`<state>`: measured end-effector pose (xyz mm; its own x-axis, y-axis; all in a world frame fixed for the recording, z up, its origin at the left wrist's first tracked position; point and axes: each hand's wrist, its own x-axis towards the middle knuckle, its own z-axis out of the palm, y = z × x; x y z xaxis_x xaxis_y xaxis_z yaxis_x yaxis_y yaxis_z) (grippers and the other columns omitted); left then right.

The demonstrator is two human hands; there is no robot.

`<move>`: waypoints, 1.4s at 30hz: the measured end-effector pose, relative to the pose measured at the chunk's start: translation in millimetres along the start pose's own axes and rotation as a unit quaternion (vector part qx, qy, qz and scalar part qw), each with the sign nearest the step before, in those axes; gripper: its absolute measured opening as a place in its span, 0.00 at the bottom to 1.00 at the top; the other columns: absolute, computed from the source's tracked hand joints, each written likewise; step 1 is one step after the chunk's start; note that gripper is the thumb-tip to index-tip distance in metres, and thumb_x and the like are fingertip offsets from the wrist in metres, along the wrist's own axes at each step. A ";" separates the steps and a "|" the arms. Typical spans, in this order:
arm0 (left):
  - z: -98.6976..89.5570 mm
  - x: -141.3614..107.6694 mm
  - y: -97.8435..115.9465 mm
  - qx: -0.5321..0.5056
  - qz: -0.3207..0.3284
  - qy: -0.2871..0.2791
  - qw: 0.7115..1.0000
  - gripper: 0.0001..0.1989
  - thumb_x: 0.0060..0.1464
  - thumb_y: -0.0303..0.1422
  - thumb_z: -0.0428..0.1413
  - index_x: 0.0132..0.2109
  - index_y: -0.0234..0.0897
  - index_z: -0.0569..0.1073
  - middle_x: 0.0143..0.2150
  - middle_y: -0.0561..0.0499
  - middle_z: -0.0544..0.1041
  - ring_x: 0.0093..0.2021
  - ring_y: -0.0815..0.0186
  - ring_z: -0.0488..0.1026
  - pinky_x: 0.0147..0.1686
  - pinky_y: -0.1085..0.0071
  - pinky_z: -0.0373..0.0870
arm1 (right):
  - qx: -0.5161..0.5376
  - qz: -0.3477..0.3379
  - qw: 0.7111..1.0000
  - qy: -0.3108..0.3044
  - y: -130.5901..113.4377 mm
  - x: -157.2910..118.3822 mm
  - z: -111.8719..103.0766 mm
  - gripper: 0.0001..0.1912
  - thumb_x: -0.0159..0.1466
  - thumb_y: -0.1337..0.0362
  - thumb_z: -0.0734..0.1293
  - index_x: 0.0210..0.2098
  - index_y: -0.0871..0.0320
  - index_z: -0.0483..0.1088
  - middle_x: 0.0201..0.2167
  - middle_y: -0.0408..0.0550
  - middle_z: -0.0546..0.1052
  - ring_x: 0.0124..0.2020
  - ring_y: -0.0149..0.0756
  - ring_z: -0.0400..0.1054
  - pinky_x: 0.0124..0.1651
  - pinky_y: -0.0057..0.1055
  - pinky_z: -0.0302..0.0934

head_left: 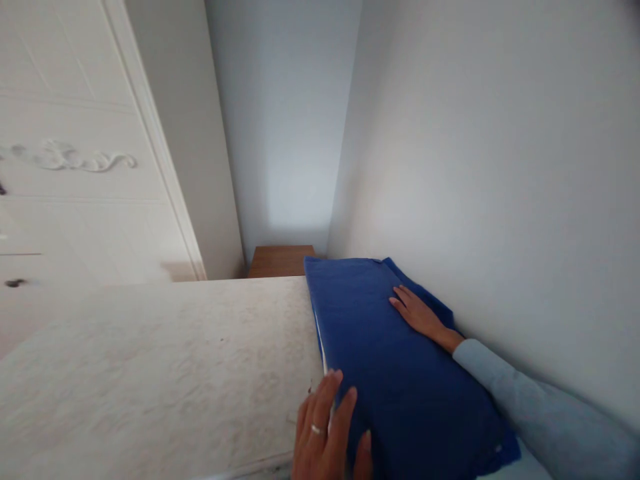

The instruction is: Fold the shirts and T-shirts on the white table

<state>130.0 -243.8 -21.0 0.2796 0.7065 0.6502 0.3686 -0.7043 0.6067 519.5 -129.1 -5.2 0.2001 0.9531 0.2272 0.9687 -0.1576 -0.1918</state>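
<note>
Folded blue fabric [375, 333] lies along the right side of a pale patterned mattress [200, 360], beside the wall. My right hand [419, 315] rests flat on the fabric's right part, fingers spread, with a light blue sleeve behind it. At the bottom centre, my left hand [327, 433] is raised at the fabric's left edge, its fingers apart and a ring on one of them. Nothing shows in its grasp. A thin white layer peeks out along the fabric's left edge.
A white wardrobe [90, 220] with carved trim and dark knobs stands at the left. Beyond the mattress, a brown wooden surface [281, 260] sits in the corner. The pale wall [475, 167] runs close along the right side.
</note>
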 end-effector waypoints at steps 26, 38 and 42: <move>16.4 -0.8 -25.3 0.233 0.125 -0.103 0.959 0.26 0.67 0.45 0.48 0.66 0.39 0.67 0.69 0.46 0.66 0.67 0.54 0.65 0.62 0.51 0.70 | -0.119 0.012 0.976 -0.183 -45.4 28.3 -41.4 0.37 0.71 0.40 0.51 0.57 0.63 0.73 0.58 0.64 0.74 0.61 0.53 0.68 0.64 0.47 0.60; 19.3 -2.1 -26.1 0.262 0.151 -0.072 0.951 0.28 0.67 0.48 0.46 0.67 0.39 0.65 0.69 0.46 0.65 0.68 0.55 0.64 0.61 0.53 0.69 | -0.130 0.071 0.988 -0.049 -66.1 59.9 -7.9 0.36 0.74 0.46 0.47 0.69 0.65 0.57 0.71 0.64 0.57 0.72 0.54 0.50 0.70 0.52 0.47; 22.2 -2.5 -28.8 0.279 0.169 -0.065 0.943 0.29 0.66 0.49 0.46 0.67 0.39 0.65 0.69 0.47 0.66 0.68 0.56 0.63 0.61 0.55 0.68 | -0.111 0.093 0.986 -0.080 -50.6 54.0 18.8 0.38 0.74 0.45 0.45 0.72 0.66 0.53 0.72 0.63 0.53 0.73 0.53 0.46 0.71 0.54 0.41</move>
<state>138.4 -223.8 -50.3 0.5572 0.4771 0.6797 0.6389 -0.7691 0.0161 478.6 -64.8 -1.2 0.3697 0.9277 0.0512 0.9289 -0.3703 0.0026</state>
